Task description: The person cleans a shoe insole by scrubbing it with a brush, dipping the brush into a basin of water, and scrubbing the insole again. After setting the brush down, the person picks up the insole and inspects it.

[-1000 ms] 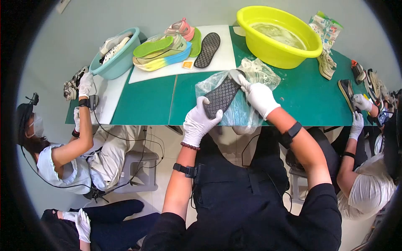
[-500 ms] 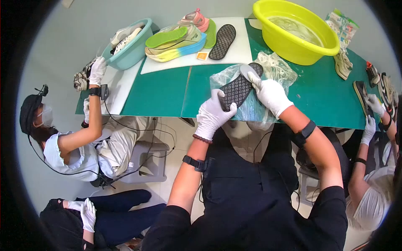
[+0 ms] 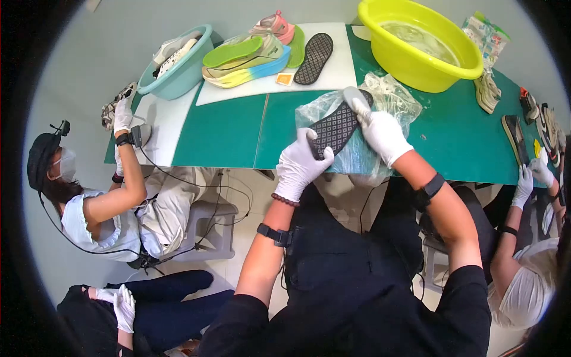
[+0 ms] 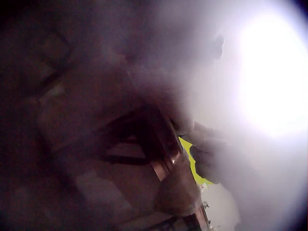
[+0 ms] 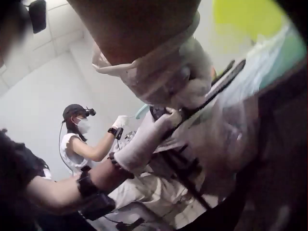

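Observation:
My gloved left hand (image 3: pixel 302 163) grips the near end of a black shoe sole (image 3: pixel 333 131) with a diamond tread, thumb across the tread and fingers round the other edge. In my gloved right hand (image 3: pixel 383 137) is a grey, rounded flat tool (image 3: pixel 354 100), laid against the sole's far end; its exact kind is hard to make out. Under the sole spreads a crumpled clear plastic bag (image 3: pixel 397 107) at the table's front edge. The right wrist view shows my left hand (image 5: pixel 144 142) beyond my right hand (image 5: pixel 166 77). Haze covers most of the left wrist view.
On a white board (image 3: pixel 342 76) lie a second black sole (image 3: pixel 314 58), a green insole (image 3: pixel 233 52) and a multicoloured shoe (image 3: pixel 250 72). A yellow basin (image 3: pixel 428 74) of cloudy water stands behind, a blue basin (image 3: pixel 185 76) of shoes left. People sit on both sides.
The grey tool has shifted along the sole's far end, down and back up, exposing part of the tip. My left hand keeps its grip. The whole head view has swung slightly.

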The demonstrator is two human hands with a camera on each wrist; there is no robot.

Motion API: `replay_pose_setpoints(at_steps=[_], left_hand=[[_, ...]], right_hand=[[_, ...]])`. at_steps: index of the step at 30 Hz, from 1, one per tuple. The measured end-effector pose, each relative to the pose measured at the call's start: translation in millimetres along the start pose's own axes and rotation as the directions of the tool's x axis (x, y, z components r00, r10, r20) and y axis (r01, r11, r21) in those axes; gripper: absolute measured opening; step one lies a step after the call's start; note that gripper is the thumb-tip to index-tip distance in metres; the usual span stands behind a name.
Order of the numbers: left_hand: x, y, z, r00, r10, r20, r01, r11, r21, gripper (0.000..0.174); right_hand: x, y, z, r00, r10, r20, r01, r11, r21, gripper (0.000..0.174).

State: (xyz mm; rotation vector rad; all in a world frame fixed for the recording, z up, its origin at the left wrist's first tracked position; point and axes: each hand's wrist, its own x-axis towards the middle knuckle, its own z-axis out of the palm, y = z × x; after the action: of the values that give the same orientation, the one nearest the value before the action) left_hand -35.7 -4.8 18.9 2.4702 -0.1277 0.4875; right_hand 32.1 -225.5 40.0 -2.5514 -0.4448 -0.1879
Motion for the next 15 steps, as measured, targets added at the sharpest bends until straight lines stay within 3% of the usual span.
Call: replay_pose_setpoints(at_steps=[1,2,4,5,7,8,9,11,12,14,15], left_hand=[[-0.9,-0.2,0.0,1.000,-0.011,0.014,0.011,1.000,-0.002,0.049],[0.9,-1.3,0.2,0.999,-0.014,0.028,0.014,1.000,-0.001,0.049],[-3.1,-3.6,1.8,1.000,-0.018,0.020,0.017,1.000,0.005,0.049],[-4.2,-3.4,4.3,1.000,-0.003,-0.006,0.003,1.000,0.007,0.049],[-1.9,-7.1,11.0,0.998,0.026,-0.054,-0.024,0.999,0.034,0.049],[-5.4,-5.3,10.0,0.999,0.020,-0.047,-0.019,1.000,0.015,0.049],[-7.4,-4.7,7.2,0.999,0.022,-0.035,-0.022,1.000,0.002,0.048],[-3.4,-4.6,5.7,0.999,0.028,-0.027,-0.029,0.999,-0.023,0.046],[-2.8,-4.2,9.4,0.993,0.073,-0.093,-0.071,0.997,0.021,0.046],[-2.8,4.0,3.8,0.999,-0.045,0.001,0.045,0.999,0.026,0.047],[-4.2,4.3,4.8,1.000,-0.030,-0.011,0.030,1.000,0.011,0.047]], right_hand=[[-7.8,-10.3,1.0,0.989,-0.116,0.093,0.129,0.979,-0.159,0.047],[-27.9,-26.2,5.0,0.959,-0.280,0.039,0.280,0.960,-0.021,0.047],[-41.8,-50.5,-8.0,0.943,-0.207,0.260,0.221,0.975,-0.024,0.049],[-33.4,-37.5,-7.2,0.981,-0.167,0.104,0.153,0.979,0.133,0.043],[-0.1,-2.6,-3.7,0.987,0.094,0.131,-0.083,0.992,-0.091,0.046],[3.2,2.3,-3.8,0.990,0.112,0.081,-0.106,0.992,-0.073,0.046],[-12.7,-7.9,-0.1,0.987,-0.153,-0.040,0.151,0.988,-0.036,0.046],[-25.3,-33.8,-17.4,0.992,-0.052,0.116,0.045,0.997,0.065,0.044],[-31.1,-46.4,-25.9,0.981,-0.001,0.193,-0.019,0.995,0.101,0.050],[0.7,-6.1,-30.0,0.953,0.279,0.115,-0.299,0.922,0.245,0.064],[-3.8,-10.0,-30.6,0.964,0.255,0.070,-0.265,0.929,0.257,0.065]])
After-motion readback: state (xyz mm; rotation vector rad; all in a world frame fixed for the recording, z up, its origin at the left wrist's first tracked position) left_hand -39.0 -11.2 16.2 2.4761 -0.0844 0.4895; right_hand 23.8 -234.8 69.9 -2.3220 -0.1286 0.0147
